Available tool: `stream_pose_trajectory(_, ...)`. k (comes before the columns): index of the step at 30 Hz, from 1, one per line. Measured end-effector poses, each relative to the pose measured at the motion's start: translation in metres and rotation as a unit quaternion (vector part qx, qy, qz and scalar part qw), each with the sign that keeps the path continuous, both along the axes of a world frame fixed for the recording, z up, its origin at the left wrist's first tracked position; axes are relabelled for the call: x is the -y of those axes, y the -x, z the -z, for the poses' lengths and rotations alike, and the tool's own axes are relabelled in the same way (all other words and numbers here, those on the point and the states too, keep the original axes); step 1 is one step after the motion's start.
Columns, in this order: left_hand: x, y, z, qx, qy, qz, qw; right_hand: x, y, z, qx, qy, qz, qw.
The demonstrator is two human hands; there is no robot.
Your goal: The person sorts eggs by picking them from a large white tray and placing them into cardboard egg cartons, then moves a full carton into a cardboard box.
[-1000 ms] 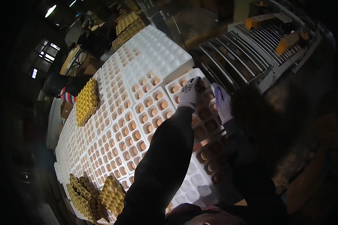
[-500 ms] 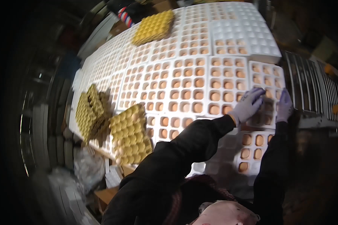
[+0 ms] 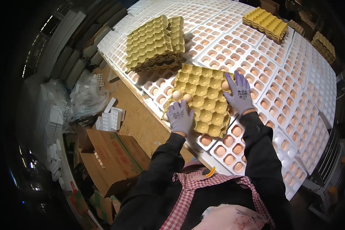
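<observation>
A yellow-green pulp egg tray [image 3: 204, 102] lies tilted on white foam egg trays in front of me, its cups mostly bare. At its left side my left hand [image 3: 180, 118], in a grey-purple glove, has its fingers curled down. Two eggs, one pale egg [image 3: 176, 95] and one browner egg [image 3: 187, 98], sit just beyond those fingertips; what lies under the palm is hidden. Over the tray's right side, my gloved right hand [image 3: 240, 95] has thumb and forefinger around a brown egg [image 3: 225, 85]. Below it, a white foam tray [image 3: 222, 158] holds brown eggs.
A stack of pulp trays [image 3: 149, 44] stands beyond my left hand. Another yellow stack [image 3: 265, 23] sits at the far right. Egg-filled foam trays [image 3: 270, 88] cover the table. An open cardboard box [image 3: 115, 157] and clear plastic bags [image 3: 88, 94] lie at lower left. Metal rollers [image 3: 327, 153] adjoin the right edge.
My view has turned left. Both hands have left the foam tray at the right and come to the pulp tray, where the right now has an egg.
</observation>
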State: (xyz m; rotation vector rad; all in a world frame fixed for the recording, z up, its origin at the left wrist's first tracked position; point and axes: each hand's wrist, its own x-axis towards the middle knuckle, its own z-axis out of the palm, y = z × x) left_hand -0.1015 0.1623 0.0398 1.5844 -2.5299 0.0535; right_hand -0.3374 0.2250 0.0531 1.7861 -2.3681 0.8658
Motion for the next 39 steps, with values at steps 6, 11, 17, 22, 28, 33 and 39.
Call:
stream_pose_trajectory(6, 0.045, -0.056, -0.003, -0.621, -0.274, -0.014, 0.734, 0.031, 0.014, 0.003, 0.05, -0.033, -0.019, 0.998)
stream_pose_trajectory(11, 0.086, -0.064, -0.016, -0.273, -0.249, 0.049, 0.928, 0.038, -0.048, -0.029, 0.519, 0.084, -0.049, 0.849)
stream_pose_trajectory(17, 0.105, -0.06, -0.01, 0.034, -0.217, 0.129, 0.967, 0.092, -0.144, 0.003, 0.032, -0.203, -0.069, 0.976)
stream_pose_trajectory(22, 0.126, -0.108, -0.016, -0.35, -0.426, 0.163, 0.818, 0.073, -0.102, -0.01, 0.739, -0.018, -0.15, 0.657)
stream_pose_trajectory(28, 0.114, -0.11, -0.032, 0.078, -0.051, 0.452, 0.887, 0.145, -0.179, -0.004, -0.214, -0.282, 0.007, 0.935)
stream_pose_trajectory(33, 0.105, -0.092, -0.013, 0.059, -0.054, 0.452, 0.888, 0.146, -0.17, -0.005, -0.278, -0.302, 0.046, 0.911)
stream_pose_trajectory(39, 0.086, -0.108, -0.045, -0.254, -0.279, 0.262, 0.888, -0.026, -0.081, -0.044, 0.199, 0.045, 0.07, 0.977)
